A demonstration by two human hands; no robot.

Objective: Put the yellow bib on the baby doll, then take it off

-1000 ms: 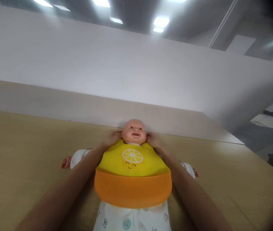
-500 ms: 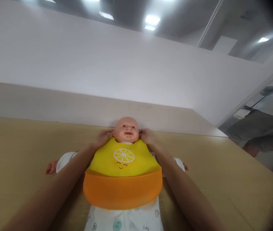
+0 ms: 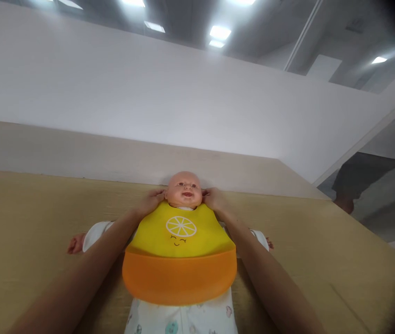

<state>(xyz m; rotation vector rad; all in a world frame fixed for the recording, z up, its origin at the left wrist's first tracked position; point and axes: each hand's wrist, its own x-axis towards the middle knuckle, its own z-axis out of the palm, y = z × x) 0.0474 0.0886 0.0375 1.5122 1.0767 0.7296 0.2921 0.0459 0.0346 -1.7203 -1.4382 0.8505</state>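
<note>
A bald baby doll (image 3: pixel 184 183) lies on its back, its arms spread in white sleeves. Over its chest is a yellow bib (image 3: pixel 162 232) with a citrus slice and a smiling face printed on it, and an orange catch pocket along the bottom. My left hand (image 3: pixel 151 202) is closed at the bib's neck edge, on the left of the doll's head. On the other side my right hand (image 3: pixel 214 199) is closed at the matching edge. The fingertips of both hands and the bib's neck ends are hidden beside and behind the doll's neck.
The doll rests on a light wooden table (image 3: pixel 26 222). A pale panel (image 3: pixel 131 153) stands along the back edge, close behind the doll's head. Past the table's right edge, a person (image 3: pixel 357 178) is partly visible in the background.
Both hands stay at the doll's neck, and the bib stays in place. The view shifts slightly, and the person in the background at right has moved.
</note>
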